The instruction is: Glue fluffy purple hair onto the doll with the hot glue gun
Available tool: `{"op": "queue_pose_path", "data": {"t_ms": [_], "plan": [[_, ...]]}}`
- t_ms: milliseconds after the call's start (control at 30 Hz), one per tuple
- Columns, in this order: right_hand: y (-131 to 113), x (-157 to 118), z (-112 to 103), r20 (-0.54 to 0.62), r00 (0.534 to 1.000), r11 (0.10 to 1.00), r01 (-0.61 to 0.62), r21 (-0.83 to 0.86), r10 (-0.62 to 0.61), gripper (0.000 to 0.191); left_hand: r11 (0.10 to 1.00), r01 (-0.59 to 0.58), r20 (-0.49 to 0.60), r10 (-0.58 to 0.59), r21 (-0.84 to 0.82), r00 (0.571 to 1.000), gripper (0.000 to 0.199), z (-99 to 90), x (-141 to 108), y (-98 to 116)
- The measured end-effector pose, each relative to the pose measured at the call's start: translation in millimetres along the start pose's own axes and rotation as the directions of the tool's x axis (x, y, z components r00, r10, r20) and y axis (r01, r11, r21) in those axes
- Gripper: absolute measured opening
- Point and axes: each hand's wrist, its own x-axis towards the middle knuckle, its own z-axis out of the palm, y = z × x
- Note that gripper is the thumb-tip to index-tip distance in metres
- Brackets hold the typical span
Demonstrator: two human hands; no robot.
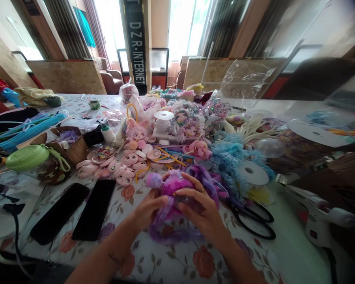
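Observation:
Between my two hands is a fluffy magenta and purple ball (pixel 177 185) with a small lilac pompom (pixel 154 180) at its left. My left hand (pixel 154 203) grips its left side, the thumb laid across the front. On the right, my right hand (pixel 199 201) curls its fingers around the ball, partly hiding it and something pale and shiny near the fingertips. A purple fuzzy strand (pixel 180 235) loops below the hands over the flowered cloth. More purple yarn (pixel 205 177) lies just behind my right hand.
Black-handled scissors (pixel 262 225) and a glue gun (pixel 316 211) lie to the right. Two dark phones (pixel 94 209) rest at the left. Pink doll faces (pixel 128 167), blue fluffy yarn (pixel 233 156) and a white spool (pixel 163 122) crowd the table behind my hands.

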Motion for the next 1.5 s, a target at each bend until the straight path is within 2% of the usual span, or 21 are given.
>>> {"op": "queue_pose_path", "data": {"t_ms": [100,200,367,467,600,667,733,833,900,933,967,1033,1100,1167,1233,1267,1300,1367,1433,1500], "plan": [[-2,-1,8,-0.062,0.998,0.998,0.01,-0.058,-0.013,0.011,0.991,-0.023,-0.058,0.031,0.131,0.998,0.098,2.8,-2,-2],[-2,-3,15,-0.135,0.989,0.995,0.056,-0.08,-0.067,0.01,0.99,-0.02,-0.065,0.03,0.139,0.997,0.105,4.8,-2,-2],[1,-7,20,-0.179,0.977,0.988,0.092,-0.126,-0.114,0.011,0.987,-0.019,-0.101,0.036,0.161,0.994,0.094,2.9,-1,-4],[-2,-11,20,-0.166,0.984,0.991,0.04,-0.129,-0.061,0.013,0.982,-0.031,-0.13,0.055,0.184,0.99,0.088,0.7,0,-6],[-11,-11,17,-0.231,0.971,0.994,-0.085,-0.071,0.067,0.015,0.981,-0.038,-0.173,0.071,0.189,0.982,0.1,-0.1,0,-5],[-12,-8,12,-0.327,0.934,0.987,-0.158,-0.008,0.147,0.015,0.98,-0.031,-0.187,0.068,0.194,0.98,0.102,0.5,-1,-3],[-8,-2,0,-0.44,0.87,0.975,-0.196,0.104,0.221,0.016,0.983,-0.022,-0.174,0.055,0.185,0.983,0.102,0.9,-1,-1],[8,6,-31,-0.61,0.754,0.967,-0.136,0.216,0.242,0.019,0.982,-0.027,-0.147,0.055,0.187,0.988,0.102,-0.5,-2,1],[23,11,-60,-0.742,0.651,0.986,-0.141,0.087,0.159,0.022,0.974,-0.045,-0.153,0.081,0.22,0.985,0.104,-3.3,-1,1],[30,12,-75,-0.793,0.604,0.978,-0.199,-0.057,0.077,0.023,0.97,-0.056,-0.16,0.096,0.238,0.983,0.105,-5.0,-1,0],[36,12,-90,-0.784,0.621,0.92,-0.313,-0.237,0.009,0.024,0.966,-0.066,-0.164,0.109,0.251,0.98,0.106,-6.7,0,0],[44,11,-112,-0.756,0.654,0.831,-0.416,-0.369,-0.008,0.02,0.96,-0.078,-0.159,0.124,0.27,0.979,0.105,-9.6,0,-2],[45,8,-121,-0.726,0.688,0.77,-0.457,-0.445,-0.011,0.019,0.955,-0.078,-0.147,0.124,0.286,0.981,0.103,-11.1,1,-3],[36,4,-115,-0.668,0.737,0.705,-0.417,-0.573,-0.107,0.026,0.95,-0.084,-0.144,0.133,0.302,0.981,0.101,-11.0,1,-2],[22,1,-99,-0.549,0.791,0.651,-0.27,-0.709,-0.27,0.028,0.939,-0.103,-0.153,0.16,0.328,0.975,0.098,-9.7,2,-1],[14,0,-88,-0.481,0.814,0.668,-0.163,-0.726,-0.325,0.024,0.931,-0.108,-0.155,0.171,0.348,0.973,0.096,-8.8,2,1],[6,-1,-77,-0.386,0.861,0.722,-0.033,-0.691,-0.33,0.02,0.923,-0.108,-0.155,0.175,0.371,0.972,0.094,-8.0,1,2],[-8,-2,-56,-0.124,0.957,0.859,0.172,-0.482,-0.261,0.018,0.909,-0.1,-0.138,0.169,0.405,0.976,0.089,-6.8,0,3],[-15,-3,-38,0.091,0.974,0.923,0.226,-0.312,-0.208,0.022,0.915,-0.088,-0.094,0.135,0.394,0.986,0.085,-6.9,-1,3],[-15,-2,-25,0.196,0.968,0.955,0.201,-0.218,-0.159,0.024,0.936,-0.084,-0.024,0.098,0.341,0.995,0.08,-8.0,-1,2]]}}
